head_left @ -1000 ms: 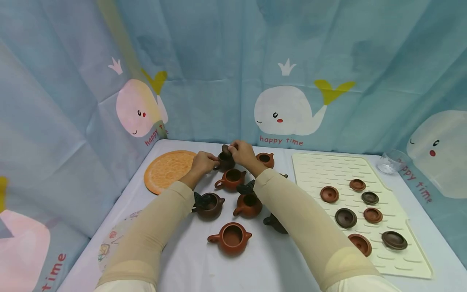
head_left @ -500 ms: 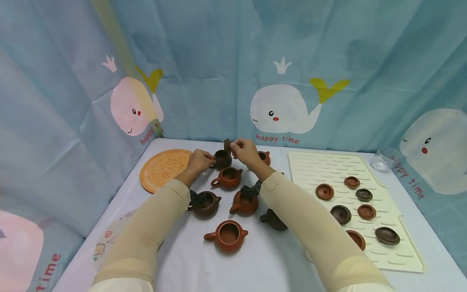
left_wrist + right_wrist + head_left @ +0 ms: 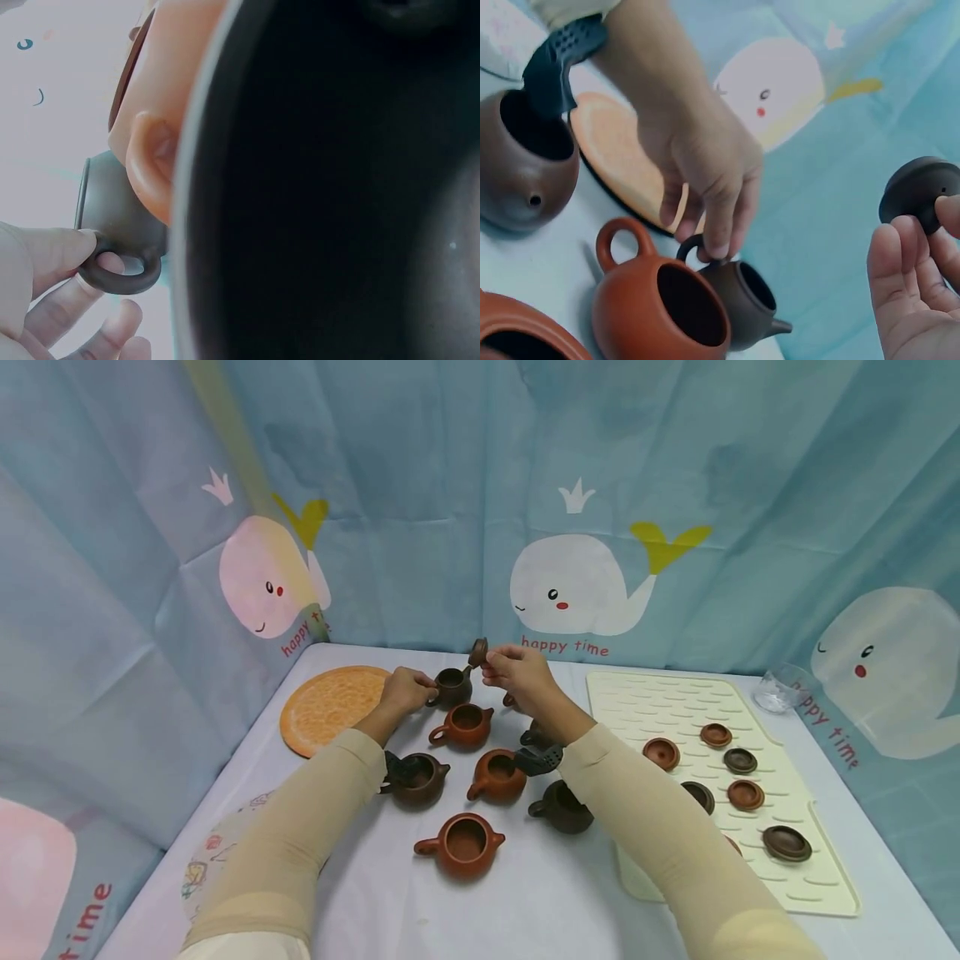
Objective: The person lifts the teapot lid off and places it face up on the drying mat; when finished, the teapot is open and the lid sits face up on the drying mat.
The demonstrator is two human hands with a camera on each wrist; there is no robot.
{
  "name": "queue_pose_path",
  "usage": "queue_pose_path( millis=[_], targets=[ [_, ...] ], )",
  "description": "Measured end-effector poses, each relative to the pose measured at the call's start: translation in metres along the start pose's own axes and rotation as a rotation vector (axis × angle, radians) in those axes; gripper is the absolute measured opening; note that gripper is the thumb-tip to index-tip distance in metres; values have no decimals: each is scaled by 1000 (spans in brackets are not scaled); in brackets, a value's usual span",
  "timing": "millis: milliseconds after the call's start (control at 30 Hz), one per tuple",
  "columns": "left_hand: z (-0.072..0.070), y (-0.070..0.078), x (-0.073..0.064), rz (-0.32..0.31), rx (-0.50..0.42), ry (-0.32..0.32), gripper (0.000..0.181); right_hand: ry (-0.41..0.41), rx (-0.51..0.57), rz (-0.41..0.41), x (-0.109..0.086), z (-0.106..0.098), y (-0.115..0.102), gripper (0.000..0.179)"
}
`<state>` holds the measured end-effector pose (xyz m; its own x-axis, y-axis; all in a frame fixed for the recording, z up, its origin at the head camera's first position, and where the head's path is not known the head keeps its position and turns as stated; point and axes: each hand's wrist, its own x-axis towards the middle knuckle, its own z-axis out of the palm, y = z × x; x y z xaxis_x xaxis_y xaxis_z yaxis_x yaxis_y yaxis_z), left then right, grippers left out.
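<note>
At the back of the table, my left hand (image 3: 405, 690) pinches the looped handle (image 3: 124, 283) of a small dark brown teapot (image 3: 453, 690), which has no lid over its mouth. My right hand (image 3: 520, 677) holds a dark lid (image 3: 477, 652) by its knob, tilted on edge above and to the right of that teapot. The right wrist view shows this lid (image 3: 922, 184) well apart from the teapot (image 3: 739, 300). An orange-brown teapot (image 3: 468, 728) stands just in front. A large dark teapot fills much of the left wrist view.
Nearer stand more lidless teapots: orange-brown ones (image 3: 498, 779) (image 3: 462, 849) and dark ones (image 3: 420, 783) (image 3: 562, 810). A cream mat (image 3: 637, 702) at right bears several lids (image 3: 661, 754). An orange round mat (image 3: 330, 710) lies at left, a clear cup (image 3: 780, 689) far right.
My right hand has lifted the dark lid from the teapot's mouth, up and to the right. The left hand keeps its hold on the handle. The head view has shifted slightly.
</note>
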<state>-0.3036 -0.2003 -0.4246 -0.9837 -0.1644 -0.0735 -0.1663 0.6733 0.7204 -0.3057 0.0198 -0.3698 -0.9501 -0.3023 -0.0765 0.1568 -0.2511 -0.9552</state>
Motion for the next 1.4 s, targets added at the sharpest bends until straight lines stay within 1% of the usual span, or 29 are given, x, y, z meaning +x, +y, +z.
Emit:
queue_pose_path(
  millis=[133,300,367,467,500,567,667,800,867,967,1200,1333,1400],
  targets=[
    [0,1,-1,-6,-6,-3,13,-25,105,7,-10,-3,-9,7],
    [-1,1,-1,-4,-4,4,13,-76,193,-1,-19,-7,-16,6],
    [-1,2,-1,-7,3,8,13,-97,217,6,-22,-9,-17,19],
    [0,2,-1,-13,0,5,12,-141,249,10,-26,-13,-19,43],
    [0,2,-1,-15,-2,3,13,-152,260,13,-27,-14,-19,49],
    [0,1,-1,-22,-10,1,12,-182,279,14,-29,-17,-20,53],
    [1,0,0,-31,-15,-1,13,-215,312,21,-31,-21,-20,47],
    [1,-1,0,-32,-11,-1,13,-234,355,16,-36,-27,-22,33],
    [1,-1,0,-23,-4,2,13,-241,352,2,-38,-30,-24,27],
    [1,-1,0,-13,5,1,12,-248,304,-21,-41,-34,-28,25],
    [-1,0,0,3,11,-16,12,-253,169,-67,-51,-43,-44,36],
    [-1,2,0,7,18,-16,12,-250,94,-69,-56,-50,-53,45],
    [-1,2,0,10,21,-17,12,-243,65,-71,-58,-56,-57,46]
  ],
)
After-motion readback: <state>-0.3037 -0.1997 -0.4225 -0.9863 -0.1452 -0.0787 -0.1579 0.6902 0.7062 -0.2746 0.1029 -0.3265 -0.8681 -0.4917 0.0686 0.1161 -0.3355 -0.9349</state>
